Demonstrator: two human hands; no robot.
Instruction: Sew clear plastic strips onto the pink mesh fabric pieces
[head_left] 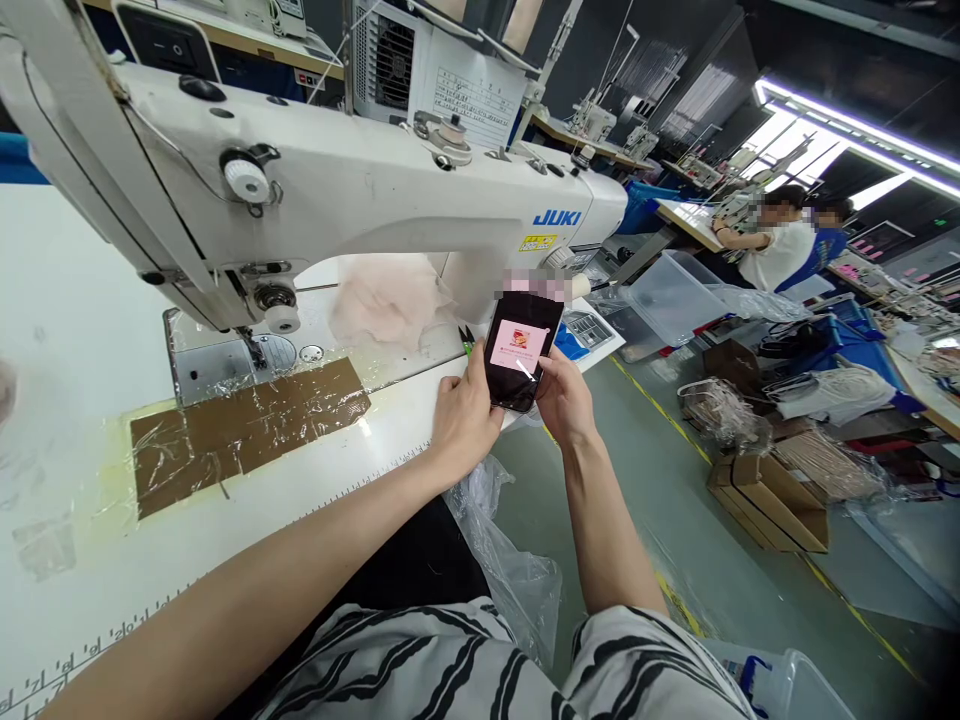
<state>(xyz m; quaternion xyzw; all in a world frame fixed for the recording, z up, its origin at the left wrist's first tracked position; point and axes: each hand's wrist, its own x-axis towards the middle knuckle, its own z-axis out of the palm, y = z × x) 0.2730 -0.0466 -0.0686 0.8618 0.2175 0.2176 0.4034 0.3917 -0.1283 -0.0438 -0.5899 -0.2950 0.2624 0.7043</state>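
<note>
Both my hands hold a black smartphone [519,352] with a lit pink screen, just past the right end of the white sewing table [75,330]. My left hand [465,420] wraps the phone's left edge, fingers closed round it. My right hand [564,398] grips the right edge, thumb on the screen. A white JUKI sewing machine [337,190] stands behind the phone. Pale pink fabric [386,300] lies under the machine's arm.
Brown tape patches [247,425] under clear film cover the table near the needle plate. A clear plastic bag [510,570] hangs by my knee. Cardboard boxes [772,495], clear bins [667,295] and two seated people [787,240] are to the right across the yellow-lined floor.
</note>
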